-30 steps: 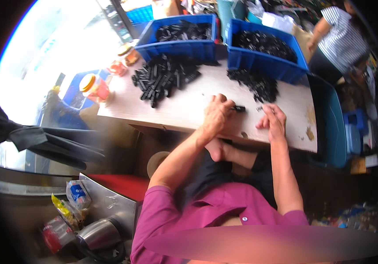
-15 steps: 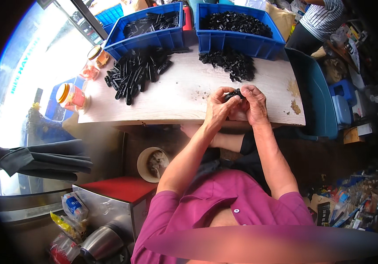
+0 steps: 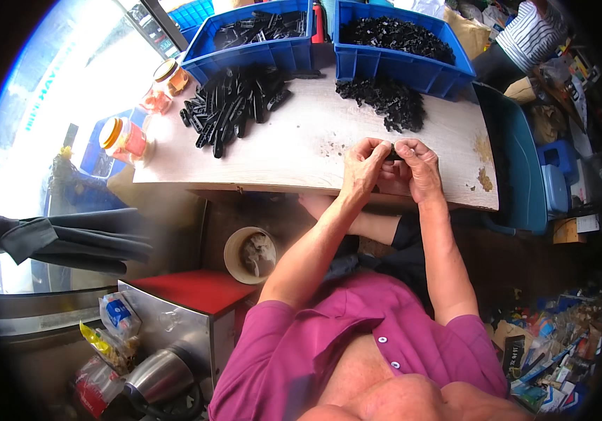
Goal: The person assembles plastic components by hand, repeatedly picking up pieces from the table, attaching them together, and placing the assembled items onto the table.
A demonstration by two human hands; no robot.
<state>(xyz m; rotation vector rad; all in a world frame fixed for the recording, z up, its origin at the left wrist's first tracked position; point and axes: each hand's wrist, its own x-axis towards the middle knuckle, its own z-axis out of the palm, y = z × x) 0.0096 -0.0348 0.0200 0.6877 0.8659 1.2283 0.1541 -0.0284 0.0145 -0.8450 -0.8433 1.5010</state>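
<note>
Over the front edge of the pale tabletop (image 3: 283, 144), my left hand (image 3: 364, 168) and my right hand (image 3: 422, 170) meet with fingertips pinched together. Between them sits a small black plastic part (image 3: 392, 154), mostly covered by my fingers; its full shape does not show. Straight beyond my hands lies a heap of small black pieces (image 3: 391, 105). To the left spreads a pile of long, narrow black plastic pieces (image 3: 234, 112). Behind the piles stand a blue bin (image 3: 252, 62) of long pieces and another blue bin (image 3: 403, 68) of small ones.
Lidded jars (image 3: 125, 140) stand at the table's left end. A large teal tub (image 3: 522, 168) is by its right end. Below are a pale bucket (image 3: 234, 259) and a red-topped cabinet (image 3: 189, 289). At the far right another person (image 3: 529, 35) in a striped top is partly visible.
The whole view has shifted, so the table sits slightly farther right. My fingers have closed in around the black part, which shows less than before.
</note>
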